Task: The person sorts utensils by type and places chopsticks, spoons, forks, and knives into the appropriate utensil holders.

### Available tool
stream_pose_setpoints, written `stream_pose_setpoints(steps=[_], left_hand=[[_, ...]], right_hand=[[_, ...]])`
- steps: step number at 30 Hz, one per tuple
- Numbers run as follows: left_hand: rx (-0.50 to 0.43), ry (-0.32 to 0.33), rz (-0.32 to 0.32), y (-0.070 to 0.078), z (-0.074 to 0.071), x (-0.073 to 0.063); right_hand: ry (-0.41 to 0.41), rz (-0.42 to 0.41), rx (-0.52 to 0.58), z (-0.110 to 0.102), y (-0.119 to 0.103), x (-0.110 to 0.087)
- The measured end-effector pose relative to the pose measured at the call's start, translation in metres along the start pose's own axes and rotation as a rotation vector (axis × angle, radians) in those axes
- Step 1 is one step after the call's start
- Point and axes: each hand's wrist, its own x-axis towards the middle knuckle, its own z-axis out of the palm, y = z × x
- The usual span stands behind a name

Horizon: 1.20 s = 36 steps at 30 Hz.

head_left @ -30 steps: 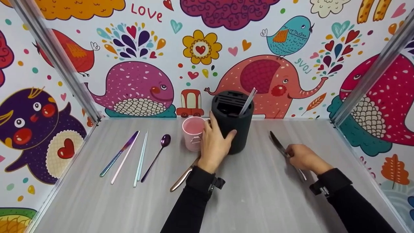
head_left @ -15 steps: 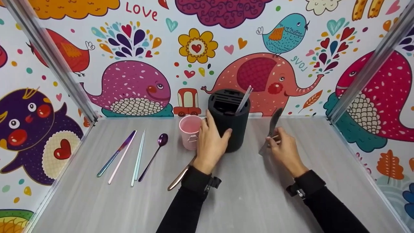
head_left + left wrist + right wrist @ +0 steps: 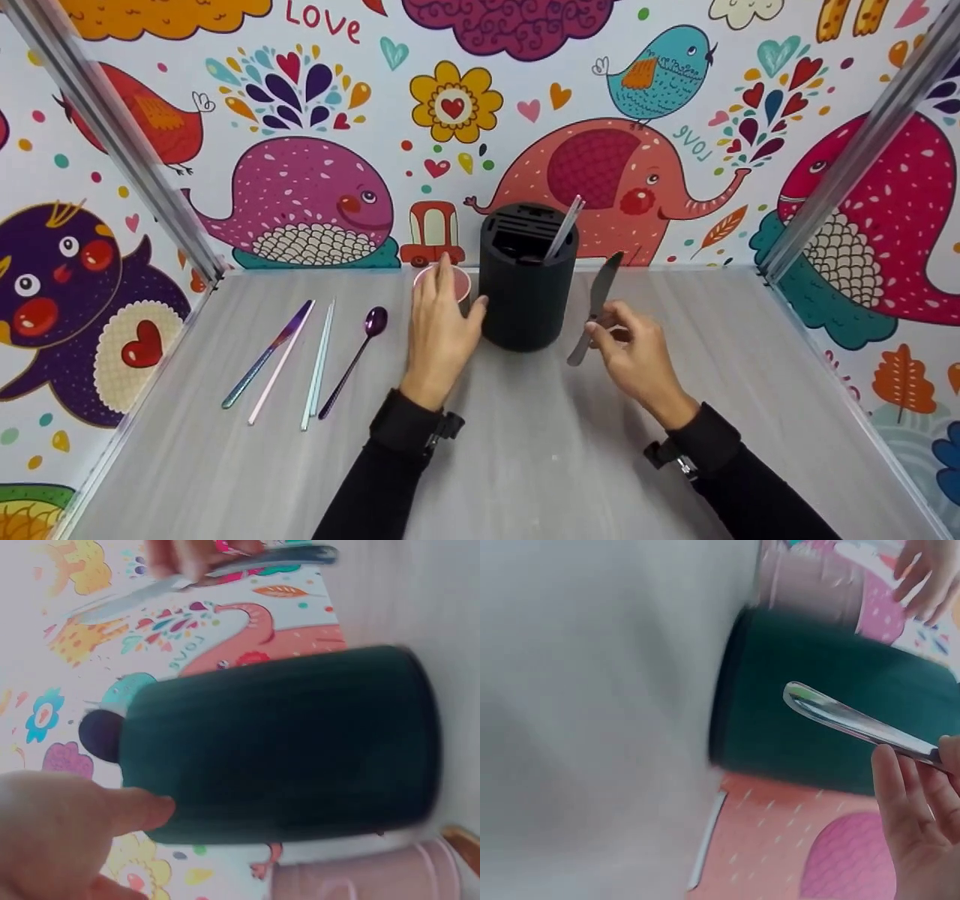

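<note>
My right hand [image 3: 641,360] pinches a silver table knife [image 3: 602,289] by its handle, blade up and tilted, just right of the black utensil holder [image 3: 525,300]. In the right wrist view the rounded handle end of the knife [image 3: 847,716] sticks out past the fingers. My left hand [image 3: 442,334], fingers extended, is over the pink mug [image 3: 462,282] and covers most of it in the head view. Its thumb [image 3: 150,808] overlaps the dark holder in the left wrist view. Clear straws [image 3: 564,229] stand in the holder.
On the table's left lie a rainbow knife [image 3: 266,356], a pink straw [image 3: 279,367], pale blue straws [image 3: 319,367] and a purple spoon [image 3: 352,360]. A patterned wall [image 3: 450,172] closes the back, with metal posts [image 3: 139,161] at the corners.
My right hand has lifted the table knife off the table, turned its blade upward and brought it left toward the holder. My left hand has left the holder and moved left over the mug.
</note>
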Motion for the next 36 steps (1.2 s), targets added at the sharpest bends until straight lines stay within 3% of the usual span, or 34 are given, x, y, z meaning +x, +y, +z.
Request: stream_pose_setpoints(steps=[8, 11, 17, 22, 29, 36], left_hand=[[0.021, 0.055, 0.023, -0.034, -0.001, 0.001], [0.034, 0.051, 0.01, -0.044, 0.001, 0.001], [0.002, 0.026, -0.054, -0.057, 0.005, 0.004], [-0.022, 0.027, -0.064, -0.064, 0.01, 0.003], [-0.057, 0.0, -0.082, -0.068, 0.018, 0.004], [-0.031, 0.036, -0.007, -0.074, 0.018, 0.002]], right_hand=[[-0.011, -0.284, 0.05, 0.035, -0.037, 0.008], [0.0, -0.341, 0.031, 0.049, -0.056, 0.017], [0.015, -0.325, 0.074, 0.071, -0.087, 0.036], [0.037, -0.311, 0.087, 0.09, -0.1, 0.049], [0.074, -0.336, 0.026, 0.114, -0.096, 0.061], [-0.016, -0.273, -0.008, 0.14, -0.086, 0.066]])
